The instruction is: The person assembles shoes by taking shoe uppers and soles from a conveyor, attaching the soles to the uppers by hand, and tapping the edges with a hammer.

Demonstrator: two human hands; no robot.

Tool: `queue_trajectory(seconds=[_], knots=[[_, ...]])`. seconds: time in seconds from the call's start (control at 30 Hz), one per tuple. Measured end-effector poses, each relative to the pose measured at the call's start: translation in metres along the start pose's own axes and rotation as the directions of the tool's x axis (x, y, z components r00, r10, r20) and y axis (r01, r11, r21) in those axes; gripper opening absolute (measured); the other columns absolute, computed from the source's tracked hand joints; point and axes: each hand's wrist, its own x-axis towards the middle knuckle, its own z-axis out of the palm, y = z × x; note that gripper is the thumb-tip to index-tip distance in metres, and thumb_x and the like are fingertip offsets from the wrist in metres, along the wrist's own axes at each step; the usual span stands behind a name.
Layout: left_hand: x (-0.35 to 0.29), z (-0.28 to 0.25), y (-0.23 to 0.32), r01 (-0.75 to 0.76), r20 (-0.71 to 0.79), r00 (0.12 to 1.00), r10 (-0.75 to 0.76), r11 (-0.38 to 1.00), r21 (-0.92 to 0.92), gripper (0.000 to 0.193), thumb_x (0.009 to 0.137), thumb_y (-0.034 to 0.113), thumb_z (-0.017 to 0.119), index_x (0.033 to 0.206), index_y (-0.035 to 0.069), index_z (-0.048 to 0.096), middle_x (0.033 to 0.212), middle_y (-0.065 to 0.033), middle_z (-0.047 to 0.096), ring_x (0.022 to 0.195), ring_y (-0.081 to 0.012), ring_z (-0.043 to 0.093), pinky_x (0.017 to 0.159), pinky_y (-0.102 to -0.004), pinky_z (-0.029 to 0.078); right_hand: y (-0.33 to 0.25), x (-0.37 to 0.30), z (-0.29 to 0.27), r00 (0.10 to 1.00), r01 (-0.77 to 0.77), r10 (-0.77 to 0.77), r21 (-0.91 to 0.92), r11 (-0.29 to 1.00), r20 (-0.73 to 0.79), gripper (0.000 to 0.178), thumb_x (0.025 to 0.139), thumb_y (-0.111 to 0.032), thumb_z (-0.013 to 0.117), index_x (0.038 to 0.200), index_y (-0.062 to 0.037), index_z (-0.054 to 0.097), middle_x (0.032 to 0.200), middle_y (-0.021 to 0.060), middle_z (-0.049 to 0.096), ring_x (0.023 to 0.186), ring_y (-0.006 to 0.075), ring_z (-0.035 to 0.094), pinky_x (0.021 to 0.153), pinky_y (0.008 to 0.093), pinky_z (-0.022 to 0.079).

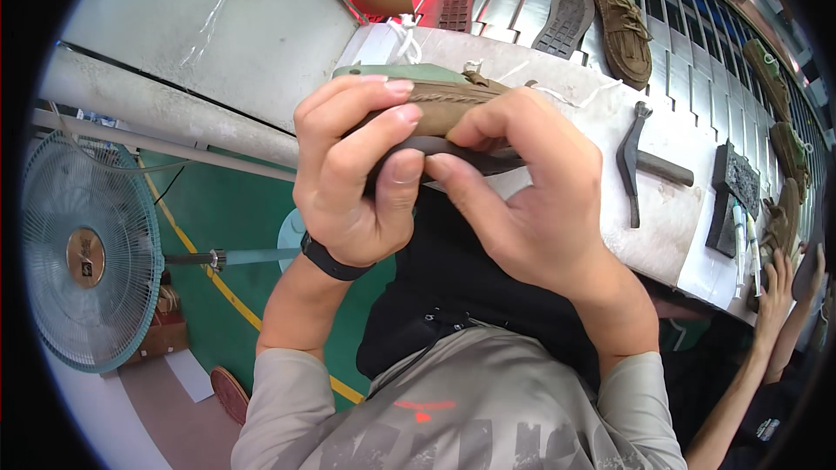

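A brown shoe (440,119) with a pale green lining and cord stitching is held on its side above the front edge of the worktable. Along its near side runs a dark sole (492,162). My left hand (348,170) wraps round one end, its fingers over the upper and its thumb against the sole. At the middle of the shoe, my right hand (549,183) is closed on the edge where sole and upper meet, its thumb tip beside the left thumb. The palms and fingers hide parts of the shoe.
On the white worktable (583,144) lies a hammer (630,165), with a black block (736,183) and white tubes (740,244) farther right. A slatted conveyor (514,9) carries loose soles (564,22) and brown shoes (623,30). A fan (91,248) stands left. A co-worker's hands (775,283) hold a shoe at far right.
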Motion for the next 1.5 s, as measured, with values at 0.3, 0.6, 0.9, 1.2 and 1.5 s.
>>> queue_trajectory(seconds=[0.3, 0.6, 0.9, 1.2, 1.5], knots=[[-0.126, 0.043, 0.02, 0.565, -0.031, 0.818, -0.575, 0.812, -0.145, 0.051, 0.108, 0.032, 0.061, 0.145, -0.003, 0.054, 0.15, -0.0265, 0.056, 0.137, -0.0416, 0.056, 0.118, -0.05, 0.04, 0.051, -0.028, -0.024, 0.96, 0.145, -0.012, -0.462, 0.875, 0.278, 0.059, 0.066, -0.021, 0.093, 0.118, -0.0072, 0.068, 0.131, 0.014, 0.064, 0.119, 0.0368, 0.062, 0.108, 0.057, 0.042], [-0.102, 0.035, 0.003, 0.52, 0.252, 0.84, -0.481, 0.847, -0.114, 0.051, 0.095, 0.032, 0.078, 0.137, 0.006, 0.068, 0.146, -0.0154, 0.065, 0.136, -0.0363, 0.061, 0.119, -0.0595, 0.038, 0.066, -0.024, -0.026, 0.88, 0.297, -0.043, -0.475, 0.828, 0.473, 0.046, 0.069, -0.017, 0.091, 0.107, -0.0109, 0.065, 0.131, 0.0056, 0.067, 0.127, 0.0291, 0.062, 0.118, 0.0676, 0.032], [-0.097, 0.037, 0.002, 0.432, 0.255, 0.879, -0.403, 0.899, -0.069, 0.043, 0.094, 0.018, 0.08, 0.132, 0.0, 0.071, 0.135, -0.019, 0.072, 0.128, -0.0361, 0.068, 0.114, -0.0493, 0.048, 0.072, -0.021, -0.02, 0.873, 0.319, -0.089, -0.425, 0.847, 0.48, 0.04, 0.069, -0.012, 0.088, 0.098, -0.0091, 0.061, 0.119, 0.0057, 0.07, 0.117, 0.0288, 0.065, 0.109, 0.0543, 0.043], [-0.079, 0.051, 0.037, 0.661, 0.171, 0.748, -0.641, 0.744, -0.103, 0.033, 0.087, 0.004, 0.081, 0.119, -0.004, 0.074, 0.123, -0.021, 0.076, 0.118, -0.033, 0.072, 0.105, -0.0398, 0.054, 0.071, -0.006, -0.041, 0.928, 0.224, -0.013, -0.528, 0.819, 0.374, 0.058, 0.071, -0.017, 0.093, 0.122, -0.0052, 0.068, 0.132, 0.0163, 0.068, 0.116, 0.037, 0.067, 0.112, 0.0482, 0.045], [-0.038, 0.073, -0.03, 0.513, 0.615, 0.729, -0.3, 0.835, -0.2, 0.107, 0.076, 0.032, 0.085, 0.161, -0.005, 0.033, 0.16, -0.0311, 0.04, 0.151, -0.0451, 0.039, 0.126, -0.0466, 0.032, 0.154, -0.004, -0.053, 0.737, -0.627, 0.597, 0.008, 0.779, -0.315, 0.051, 0.109, -0.04, 0.061, 0.133, 0.005, 0.066, 0.124, 0.0165, 0.074, 0.118, 0.0224, 0.067, 0.102, 0.0333, 0.051]])
